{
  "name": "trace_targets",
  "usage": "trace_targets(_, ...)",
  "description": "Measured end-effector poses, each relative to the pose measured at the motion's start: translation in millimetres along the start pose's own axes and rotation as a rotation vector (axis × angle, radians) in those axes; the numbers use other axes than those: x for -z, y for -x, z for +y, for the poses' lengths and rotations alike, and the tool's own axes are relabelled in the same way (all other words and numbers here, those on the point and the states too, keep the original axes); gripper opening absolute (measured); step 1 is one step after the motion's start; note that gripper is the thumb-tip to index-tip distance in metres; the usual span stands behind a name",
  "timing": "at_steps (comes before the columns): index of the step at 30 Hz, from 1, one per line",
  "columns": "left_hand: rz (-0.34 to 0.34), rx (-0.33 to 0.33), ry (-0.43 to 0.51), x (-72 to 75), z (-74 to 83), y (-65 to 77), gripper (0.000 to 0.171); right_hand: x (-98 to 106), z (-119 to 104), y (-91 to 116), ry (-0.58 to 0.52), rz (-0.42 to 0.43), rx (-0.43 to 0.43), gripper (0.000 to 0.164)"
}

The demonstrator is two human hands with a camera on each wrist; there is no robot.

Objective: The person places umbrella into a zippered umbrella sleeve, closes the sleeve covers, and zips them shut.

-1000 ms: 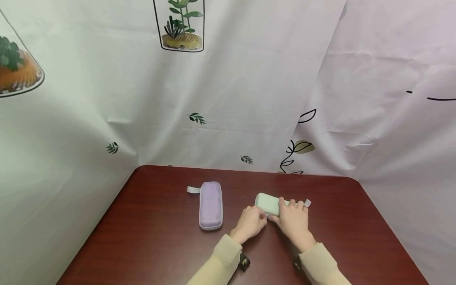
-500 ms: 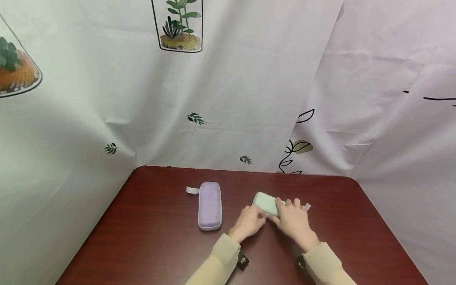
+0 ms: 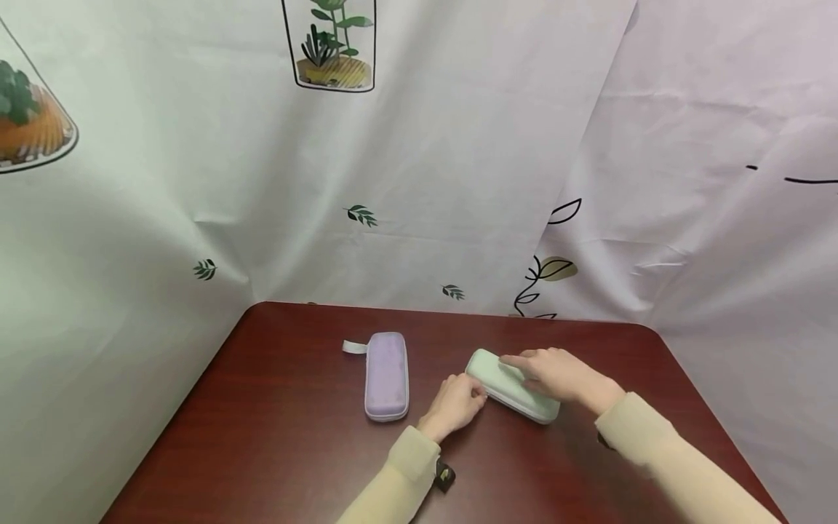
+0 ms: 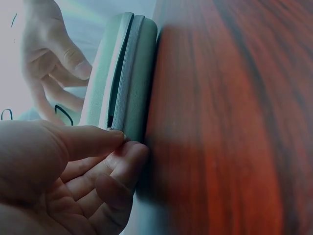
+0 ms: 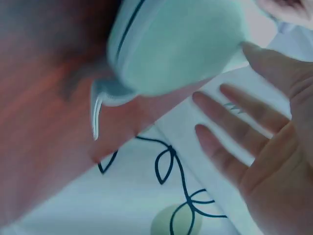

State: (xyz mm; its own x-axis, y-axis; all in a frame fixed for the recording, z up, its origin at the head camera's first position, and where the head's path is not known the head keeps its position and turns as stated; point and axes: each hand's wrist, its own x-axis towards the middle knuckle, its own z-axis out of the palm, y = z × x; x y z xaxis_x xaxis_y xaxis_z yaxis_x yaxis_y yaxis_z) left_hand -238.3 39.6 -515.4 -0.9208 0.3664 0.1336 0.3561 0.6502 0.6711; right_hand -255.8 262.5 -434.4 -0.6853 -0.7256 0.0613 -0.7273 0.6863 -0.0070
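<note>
A pale green zippered pencil case (image 3: 499, 378) lies aslant on the table, right of centre. My left hand (image 3: 454, 404) is at its near-left end; in the left wrist view its thumb and index finger pinch the zipper pull (image 4: 125, 137), mostly hidden by the fingertips. Above that pinch, a dark gap runs between the zipper tracks (image 4: 126, 73). My right hand (image 3: 556, 372) is over the case's far side, its fingers loosely extended and holding nothing. In the right wrist view the thumb touches or nearly touches the case, and a strap loop (image 5: 105, 95) sticks out from its end.
To the left, a lilac zippered case (image 3: 386, 378) lies lengthwise with its pale strap (image 3: 354, 348) pointing left. The dark red wooden table (image 3: 275, 437) ends at a hanging white cloth (image 3: 419, 167) printed with plants.
My right hand has left its hold on the case's near side and swung to the far side. The green case's right end has turned toward me. My left hand stays at the zipper.
</note>
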Motion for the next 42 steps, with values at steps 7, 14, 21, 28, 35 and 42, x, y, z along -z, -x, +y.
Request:
trace_targets(7,-0.003,-0.006,-0.002,0.3,-0.8,-1.3,0.006,-1,9,-3,0.319,-0.022,0.179,0.081)
trace_targets(14,-0.004,0.000,-0.005,0.5,-2.4,-3.0,0.005,-8,14,-9,0.478,0.004,0.329,0.077)
trace_targets(21,-0.004,-0.003,-0.012,0.3,-2.6,-2.5,0.005,-10,16,-17,0.534,0.009,0.433,0.084)
trace_targets(28,0.023,-0.005,-0.028,3.5,-5.3,-3.8,0.007,-18,14,-24,0.504,-0.016,0.458,0.090)
trace_targets(35,0.043,-0.001,-0.018,6.7,-7.8,-4.4,0.008,-24,16,-26,0.327,0.004,0.400,0.072)
trace_targets(42,0.043,0.007,-0.038,8.3,-10.3,-5.6,0.008,-29,19,-25,0.164,-0.015,0.338,0.081)
